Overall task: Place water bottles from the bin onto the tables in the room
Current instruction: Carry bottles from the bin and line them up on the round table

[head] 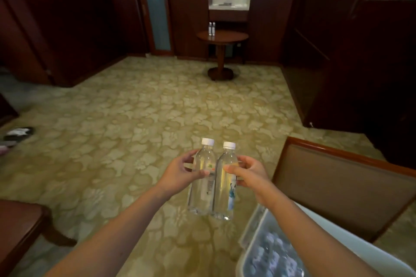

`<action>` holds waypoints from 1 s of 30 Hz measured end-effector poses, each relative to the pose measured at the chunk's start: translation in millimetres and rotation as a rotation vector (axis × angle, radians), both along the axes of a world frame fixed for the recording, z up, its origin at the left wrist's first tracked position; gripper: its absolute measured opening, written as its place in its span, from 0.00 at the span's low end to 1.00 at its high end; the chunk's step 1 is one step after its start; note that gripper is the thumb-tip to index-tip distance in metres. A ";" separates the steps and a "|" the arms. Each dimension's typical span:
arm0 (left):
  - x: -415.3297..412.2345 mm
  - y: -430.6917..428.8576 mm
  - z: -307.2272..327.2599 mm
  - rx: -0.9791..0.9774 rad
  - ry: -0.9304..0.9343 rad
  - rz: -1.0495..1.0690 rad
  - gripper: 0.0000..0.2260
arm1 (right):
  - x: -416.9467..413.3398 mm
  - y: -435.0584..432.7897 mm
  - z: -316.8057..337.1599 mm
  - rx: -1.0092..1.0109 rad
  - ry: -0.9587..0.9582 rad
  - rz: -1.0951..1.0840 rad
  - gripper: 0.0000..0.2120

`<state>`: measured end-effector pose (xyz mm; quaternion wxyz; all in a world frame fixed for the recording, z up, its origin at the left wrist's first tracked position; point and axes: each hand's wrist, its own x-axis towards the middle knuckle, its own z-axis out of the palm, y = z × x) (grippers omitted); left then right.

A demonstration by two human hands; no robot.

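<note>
Carpet (135,119) underneath, left grip (180,173) round left bottle (199,195), right grip (249,175) round right bottle (222,198), bottles side by side, bin (252,231) nearby.

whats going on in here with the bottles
A person holds two water bottles upright and side by side over the carpet: the left hand grips the left bottle, the right hand grips the right bottle. A bin of more bottles sits at lower right. Across the room, a round table already carries two bottles.
</note>
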<state>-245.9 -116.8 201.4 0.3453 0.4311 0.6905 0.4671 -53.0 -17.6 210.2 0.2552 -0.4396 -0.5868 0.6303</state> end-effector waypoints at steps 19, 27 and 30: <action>-247.5 -74.1 8.9 0.036 -0.252 0.088 0.37 | -253.7 -51.8 21.9 0.072 0.000 0.140 0.23; -279.4 -35.6 -1.0 0.043 -0.267 0.120 0.34 | -291.1 -6.8 15.8 0.044 -0.029 0.145 0.21; -296.2 -1.9 -3.8 0.035 -0.267 0.133 0.30 | -306.8 24.8 12.0 0.029 -0.023 0.144 0.21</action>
